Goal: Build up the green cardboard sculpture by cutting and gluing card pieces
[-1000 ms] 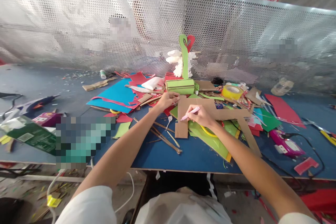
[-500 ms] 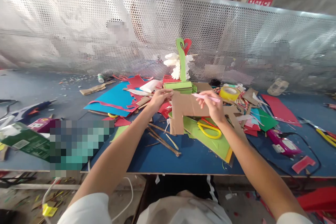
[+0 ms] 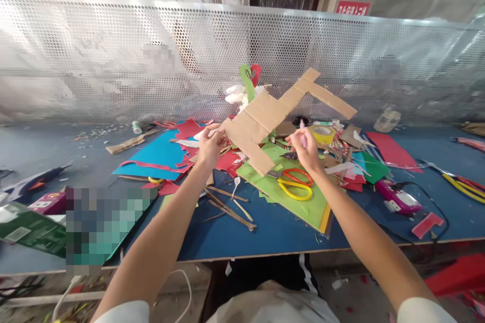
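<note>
My left hand [image 3: 209,144] is closed on one end of a brown cardboard cut-out [image 3: 265,116] and holds it tilted up above the table, its far arm rising to the right. My right hand [image 3: 305,145] is closed around a pink pen [image 3: 302,128] just right of the cardboard's lower part, not touching it as far as I can see. Below the cardboard lie a light green sheet [image 3: 291,202] and scissors with yellow and orange handles [image 3: 293,184]. Behind the cardboard stands a green and red paper figure with white tufts [image 3: 244,88].
The blue table [image 3: 242,232] is strewn with coloured paper scraps, a blue sheet [image 3: 155,154], wooden sticks [image 3: 227,204], a yellow tape roll [image 3: 322,133], a magenta glue gun [image 3: 397,197] with cable at right and another glue gun [image 3: 34,181] at left. A perforated metal screen [image 3: 113,60] backs it.
The cardboard cut-out lay flat on the table and has been lifted and tilted up by my left hand. My right hand raised the pen off it. The scissors came into view.
</note>
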A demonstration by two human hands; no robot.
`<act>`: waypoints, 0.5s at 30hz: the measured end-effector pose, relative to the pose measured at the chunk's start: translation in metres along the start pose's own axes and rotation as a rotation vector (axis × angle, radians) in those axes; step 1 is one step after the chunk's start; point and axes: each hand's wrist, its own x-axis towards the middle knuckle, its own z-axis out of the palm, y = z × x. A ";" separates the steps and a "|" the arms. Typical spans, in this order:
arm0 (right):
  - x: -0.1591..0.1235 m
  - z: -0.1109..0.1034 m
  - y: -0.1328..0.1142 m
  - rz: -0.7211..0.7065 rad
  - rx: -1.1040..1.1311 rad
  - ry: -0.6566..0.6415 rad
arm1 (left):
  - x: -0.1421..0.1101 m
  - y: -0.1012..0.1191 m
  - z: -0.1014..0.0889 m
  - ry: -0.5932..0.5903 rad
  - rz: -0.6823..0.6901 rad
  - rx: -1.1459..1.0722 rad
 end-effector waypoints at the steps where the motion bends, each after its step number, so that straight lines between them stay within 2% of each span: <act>1: -0.001 0.004 0.001 0.052 0.023 -0.066 | -0.002 -0.004 0.002 -0.012 0.011 0.003; 4: -0.006 0.015 0.003 0.139 0.045 -0.197 | -0.011 -0.014 0.009 -0.037 0.042 0.035; 9: -0.010 0.023 0.009 0.129 0.090 -0.231 | -0.017 -0.019 0.014 -0.092 0.073 0.106; 12: -0.007 0.016 0.011 0.094 0.027 -0.260 | -0.015 -0.011 0.010 -0.182 -0.016 0.147; 15: -0.002 0.006 0.008 0.064 -0.019 -0.317 | -0.015 0.001 0.006 -0.318 -0.184 0.213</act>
